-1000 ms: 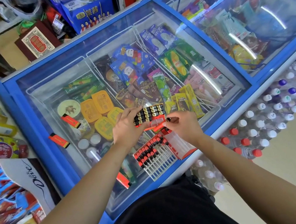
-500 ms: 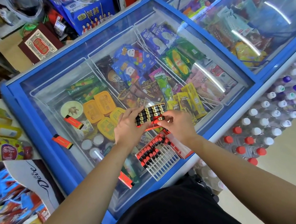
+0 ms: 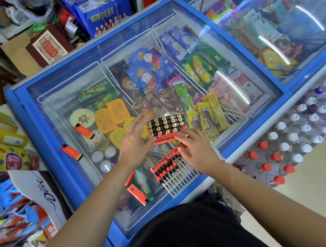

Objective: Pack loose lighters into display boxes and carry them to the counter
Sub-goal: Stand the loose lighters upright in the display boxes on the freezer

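Since the previous frame, both hands had loosened off the far display box [image 3: 165, 125]

Item 1, left hand [image 3: 134, 144]: grip wide, fingers straight and spread, laid against the left end of the far display box and holding nothing.

Item 2, right hand [image 3: 197, 152]: grip loose, fingertips resting on the red front edge of the same box; nothing was seen pinched in it.

Item 3, far display box: rows of black-topped lighters stood in it, the front red row looked unfilled. It appeared to sit on the freezer lid [image 3: 63, 92]; whether it was lifted slightly could not be told.

Item 4, near display box [image 3: 175, 174]: part-filled with red lighters, its white and blue slots bare toward the body. It lay at the front rim of the freezer, directly under the right wrist.

Item 5, loose lighters: three orange ones lay on the glass, two well to the left [image 3: 84, 131] [image 3: 71, 152] and one near the body [image 3: 137, 194].

Item 6, water bottles [image 3: 274, 157]: stacked on the floor beside the freezer.

Risk, as judged: the glass looked smooth and curved, so an unheld box could slide or tip and spill its rows. A careless pull-back of the right wrist could knock the near box off the rim. Packing was unfinished, with lighters left out
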A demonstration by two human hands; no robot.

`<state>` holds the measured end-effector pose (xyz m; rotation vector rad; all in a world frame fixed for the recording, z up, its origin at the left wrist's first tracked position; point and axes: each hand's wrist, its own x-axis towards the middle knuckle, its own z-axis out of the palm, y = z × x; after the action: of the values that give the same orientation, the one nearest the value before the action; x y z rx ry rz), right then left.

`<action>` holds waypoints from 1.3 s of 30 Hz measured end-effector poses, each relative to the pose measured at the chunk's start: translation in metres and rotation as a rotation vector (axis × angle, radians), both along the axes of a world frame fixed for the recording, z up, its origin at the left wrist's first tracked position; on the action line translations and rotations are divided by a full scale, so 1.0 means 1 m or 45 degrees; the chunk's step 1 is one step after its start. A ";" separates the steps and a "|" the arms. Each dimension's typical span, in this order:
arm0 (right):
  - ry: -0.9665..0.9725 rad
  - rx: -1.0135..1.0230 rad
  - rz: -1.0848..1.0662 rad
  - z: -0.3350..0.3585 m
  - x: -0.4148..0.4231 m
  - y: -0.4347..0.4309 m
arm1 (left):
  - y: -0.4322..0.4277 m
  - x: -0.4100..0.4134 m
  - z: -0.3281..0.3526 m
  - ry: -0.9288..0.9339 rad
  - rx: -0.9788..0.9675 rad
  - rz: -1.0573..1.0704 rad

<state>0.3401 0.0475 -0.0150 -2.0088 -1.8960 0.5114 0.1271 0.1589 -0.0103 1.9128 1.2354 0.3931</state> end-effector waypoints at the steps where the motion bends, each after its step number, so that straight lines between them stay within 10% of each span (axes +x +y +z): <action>1: 0.004 -0.015 0.001 -0.001 0.000 -0.002 | -0.003 -0.012 -0.003 -0.022 0.007 0.051; 14: 0.130 0.086 0.144 0.023 -0.037 -0.008 | -0.128 -0.110 -0.056 0.242 0.165 0.076; 30: -0.101 -0.449 0.770 0.022 -0.146 0.073 | -0.160 -0.143 -0.054 0.429 0.096 0.362; 39: -0.391 -0.516 1.035 -0.011 -0.178 0.074 | -0.160 -0.145 -0.031 0.122 -0.063 0.678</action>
<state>0.1616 0.1212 -0.0262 -1.4872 -3.0007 0.8751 -0.0181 -0.0010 -0.0409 1.5554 1.8024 0.5412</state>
